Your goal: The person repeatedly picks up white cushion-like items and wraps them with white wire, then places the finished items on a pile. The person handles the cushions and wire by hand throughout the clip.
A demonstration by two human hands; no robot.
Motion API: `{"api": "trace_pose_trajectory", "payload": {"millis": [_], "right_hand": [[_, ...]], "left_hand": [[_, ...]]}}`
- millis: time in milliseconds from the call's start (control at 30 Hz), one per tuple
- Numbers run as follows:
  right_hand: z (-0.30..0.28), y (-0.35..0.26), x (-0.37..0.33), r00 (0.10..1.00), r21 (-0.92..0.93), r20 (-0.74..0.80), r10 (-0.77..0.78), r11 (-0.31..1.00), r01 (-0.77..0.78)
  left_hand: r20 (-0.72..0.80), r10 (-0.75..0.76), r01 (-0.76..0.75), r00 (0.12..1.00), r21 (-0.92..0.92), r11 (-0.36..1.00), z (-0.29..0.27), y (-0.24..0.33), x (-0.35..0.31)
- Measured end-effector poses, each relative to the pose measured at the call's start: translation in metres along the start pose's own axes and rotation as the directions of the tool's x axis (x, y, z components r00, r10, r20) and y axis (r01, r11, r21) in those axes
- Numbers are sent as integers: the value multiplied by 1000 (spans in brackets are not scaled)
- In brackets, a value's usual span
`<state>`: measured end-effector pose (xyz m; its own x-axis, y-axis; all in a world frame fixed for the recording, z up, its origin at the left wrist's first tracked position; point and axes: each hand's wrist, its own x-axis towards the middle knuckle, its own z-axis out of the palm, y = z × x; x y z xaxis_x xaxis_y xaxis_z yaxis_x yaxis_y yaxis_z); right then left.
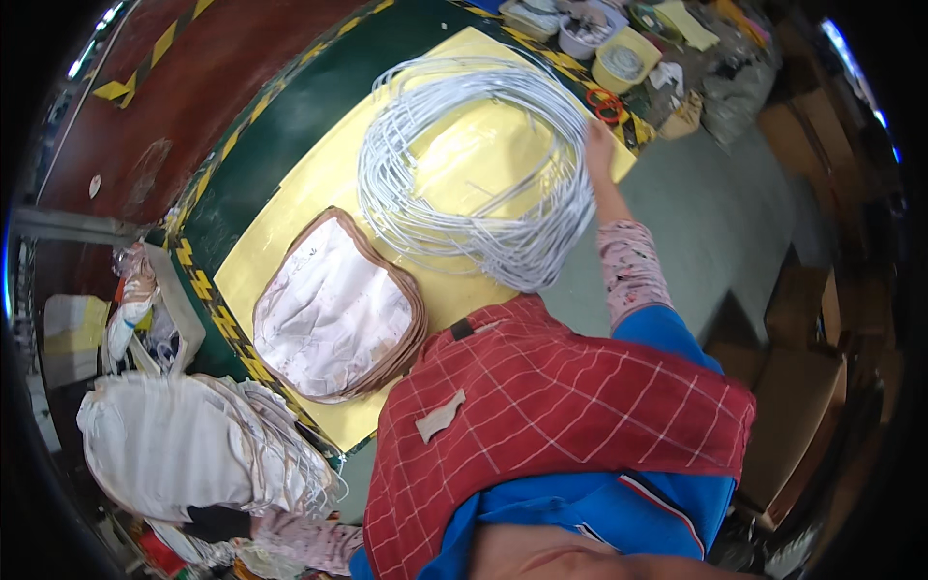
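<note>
A large coil of thin whitish cord (570,208) lies on a yellow sheet (449,353) on the table. My right hand (598,150) is at the coil's far right edge; its fingers are too unclear to read. Just beyond it are orange-handled scissors (606,104). Down at the left, my left hand (217,523), in a black glove, grips the lower edge of a bundle of white rounded fabric pieces (169,440). Motion blurs the bundle's top piece, and the fingers are mostly hidden. A neat stack of white, brown-edged fabric pieces (333,304) rests nearer me on the sheet.
Small tubs, including a yellow tub (623,60), stand at the far right corner beside plastic bags (739,101). Cardboard boxes (797,416) are on the right. A white bin (174,300) with mixed items adjoins the left edge. Black-yellow tape (246,353) borders the table.
</note>
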<state>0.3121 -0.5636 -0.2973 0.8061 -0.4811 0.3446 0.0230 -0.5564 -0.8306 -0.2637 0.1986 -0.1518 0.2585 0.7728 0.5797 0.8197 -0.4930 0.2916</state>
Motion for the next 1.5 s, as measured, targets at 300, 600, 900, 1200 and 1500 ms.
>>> {"api": "trace_pose_trajectory", "payload": {"millis": [300, 600, 900, 1200, 1500], "right_hand": [[-61, 137, 26, 951, -394, 151, 270, 899, -192], [-124, -175, -18, 919, 659, 375, 117, 664, -354], [-103, -365, -140, 548, 686, 724, -419, 523, -506], [-15, -325, -85, 592, 424, 768, -245, 886, -184], [-40, -312, -136, 655, 485, 708, -264, 856, -178]], "left_hand": [[375, 110, -122, 920, 6, 993, 92, 81, -23], [388, 844, 257, 370, -916, 308, 42, 449, -227], [6, 980, 199, -199, -979, 47, -7, 481, -270], [368, 925, -286, -95, -900, 329, 131, 344, -209], [387, 809, -611, 442, -530, 588, 285, 383, -123]]}}
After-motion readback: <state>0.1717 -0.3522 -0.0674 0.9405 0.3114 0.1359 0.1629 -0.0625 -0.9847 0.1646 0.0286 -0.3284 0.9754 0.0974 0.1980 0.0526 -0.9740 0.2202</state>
